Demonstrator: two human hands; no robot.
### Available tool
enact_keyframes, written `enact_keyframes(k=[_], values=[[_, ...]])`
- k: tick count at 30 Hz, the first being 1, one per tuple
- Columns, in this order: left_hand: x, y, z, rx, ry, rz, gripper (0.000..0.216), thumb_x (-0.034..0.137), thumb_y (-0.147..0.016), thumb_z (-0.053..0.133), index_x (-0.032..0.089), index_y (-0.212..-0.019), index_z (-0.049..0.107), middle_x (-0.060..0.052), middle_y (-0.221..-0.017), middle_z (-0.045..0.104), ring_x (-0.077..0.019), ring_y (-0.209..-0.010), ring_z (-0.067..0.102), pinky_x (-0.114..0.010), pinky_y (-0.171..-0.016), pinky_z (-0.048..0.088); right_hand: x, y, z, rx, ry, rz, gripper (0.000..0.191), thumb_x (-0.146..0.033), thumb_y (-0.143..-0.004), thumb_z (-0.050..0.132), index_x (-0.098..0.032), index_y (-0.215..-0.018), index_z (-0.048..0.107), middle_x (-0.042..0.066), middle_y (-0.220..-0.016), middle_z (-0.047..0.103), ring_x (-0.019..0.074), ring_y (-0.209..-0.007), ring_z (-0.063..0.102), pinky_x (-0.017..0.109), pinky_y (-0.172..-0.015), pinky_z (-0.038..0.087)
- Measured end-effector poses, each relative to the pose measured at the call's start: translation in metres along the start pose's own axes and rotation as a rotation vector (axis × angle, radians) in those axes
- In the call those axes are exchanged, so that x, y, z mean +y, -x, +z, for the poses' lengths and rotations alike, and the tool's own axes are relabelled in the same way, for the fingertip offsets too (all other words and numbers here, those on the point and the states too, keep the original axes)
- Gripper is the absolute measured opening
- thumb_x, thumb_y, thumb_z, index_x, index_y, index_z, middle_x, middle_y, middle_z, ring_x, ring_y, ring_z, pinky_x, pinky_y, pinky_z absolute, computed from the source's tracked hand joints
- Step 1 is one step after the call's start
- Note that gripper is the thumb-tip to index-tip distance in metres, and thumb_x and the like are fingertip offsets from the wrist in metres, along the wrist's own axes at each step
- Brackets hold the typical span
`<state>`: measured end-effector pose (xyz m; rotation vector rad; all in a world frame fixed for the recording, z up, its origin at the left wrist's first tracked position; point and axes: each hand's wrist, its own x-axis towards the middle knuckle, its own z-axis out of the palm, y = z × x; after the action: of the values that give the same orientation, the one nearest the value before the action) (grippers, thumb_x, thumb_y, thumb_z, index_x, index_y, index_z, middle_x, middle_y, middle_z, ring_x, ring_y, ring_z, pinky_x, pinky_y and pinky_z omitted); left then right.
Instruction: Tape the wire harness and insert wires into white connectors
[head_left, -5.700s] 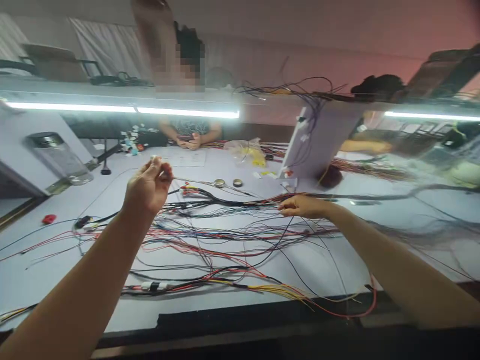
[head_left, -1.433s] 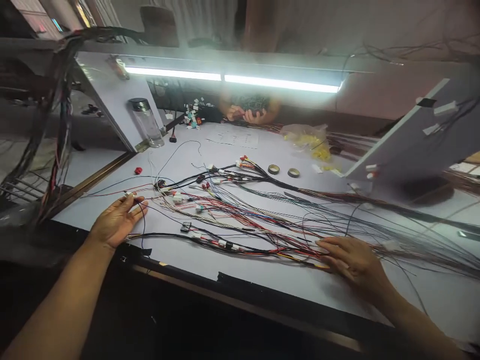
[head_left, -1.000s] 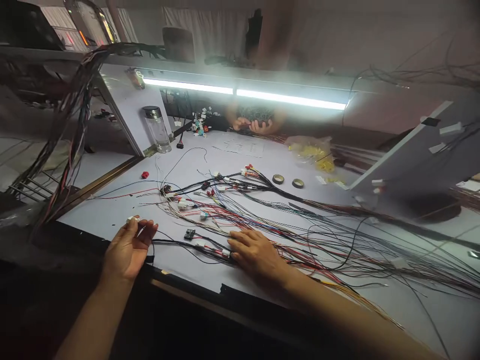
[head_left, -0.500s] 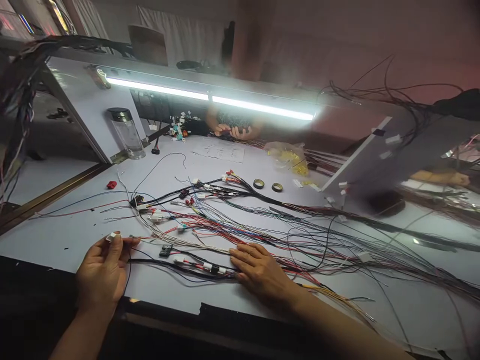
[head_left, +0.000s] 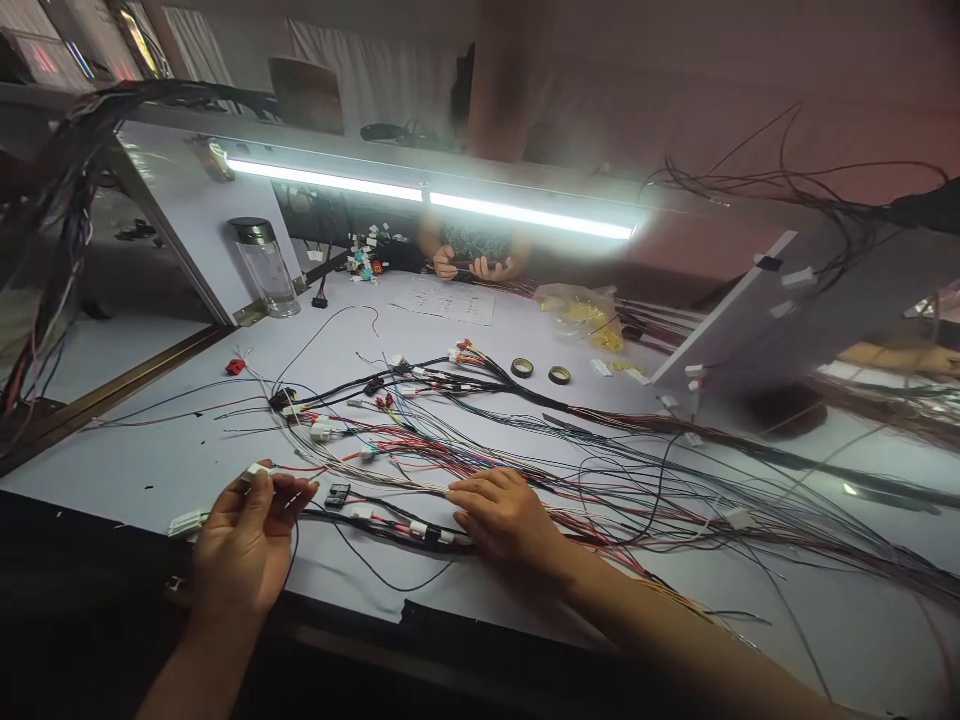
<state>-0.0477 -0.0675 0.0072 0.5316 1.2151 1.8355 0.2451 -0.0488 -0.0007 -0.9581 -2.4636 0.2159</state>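
One small white connector (head_left: 256,470) is pinched between the thumb and fingers of the left hand (head_left: 244,540), which is held over the front edge of the desk (head_left: 180,465), toward the front left corner. The right hand (head_left: 502,512) is laid palm down over a spread of wires (head_left: 409,484) near the middle of the front edge, with its fingers slightly bent and kept close together; whether any wire is gripped by them cannot be told. Between the two hands, a black connector (head_left: 338,494) can be seen lying just beside a dark cable. A red connector (head_left: 235,367) is placed toward the left edge, and a glass bottle (head_left: 271,278) is stood upright at the back left corner. Two rolls of tape (head_left: 523,374) are set side by side behind the wires, and a sheet of paper (head_left: 446,300) is laid near the back edge.
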Motion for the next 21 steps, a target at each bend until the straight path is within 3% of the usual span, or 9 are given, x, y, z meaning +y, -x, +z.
enact_keyframes(k=[6,18,21], values=[[-0.014,-0.002,0.002,0.037,0.076,-0.064,0.025,0.032,-0.067,0.081,0.019,-0.080,0.064,0.003,-0.069,0.062,-0.0134,-0.068,0.061,-0.036,-0.079,0.058,-0.002,-0.020,0.019,-0.095,0.124,-0.043,0.018,-0.029,-0.095,0.052,-0.022,-0.104,0.066,0.001,-0.123,0.066,0.0212,-0.106,0.059,0.037,-0.088,0.041],[-0.013,-0.004,-0.001,0.044,0.061,-0.114,0.026,0.031,-0.066,0.081,0.019,-0.083,0.065,0.002,-0.071,0.061,-0.0131,-0.066,0.060,-0.030,-0.069,0.060,0.002,-0.014,0.021,-0.038,0.106,0.009,0.014,-0.027,-0.093,0.055,-0.023,-0.101,0.065,-0.001,-0.114,0.070,0.0189,-0.098,0.060,0.036,-0.084,0.040],[-0.012,-0.004,-0.001,0.033,0.060,-0.109,0.025,0.030,-0.067,0.080,0.019,-0.083,0.065,0.002,-0.070,0.060,-0.0134,-0.066,0.059,-0.031,-0.069,0.061,0.006,-0.020,0.009,-0.014,0.044,0.016,0.014,-0.026,-0.092,0.056,-0.023,-0.101,0.067,0.002,-0.108,0.072,0.0171,-0.092,0.063,0.034,-0.081,0.041]])
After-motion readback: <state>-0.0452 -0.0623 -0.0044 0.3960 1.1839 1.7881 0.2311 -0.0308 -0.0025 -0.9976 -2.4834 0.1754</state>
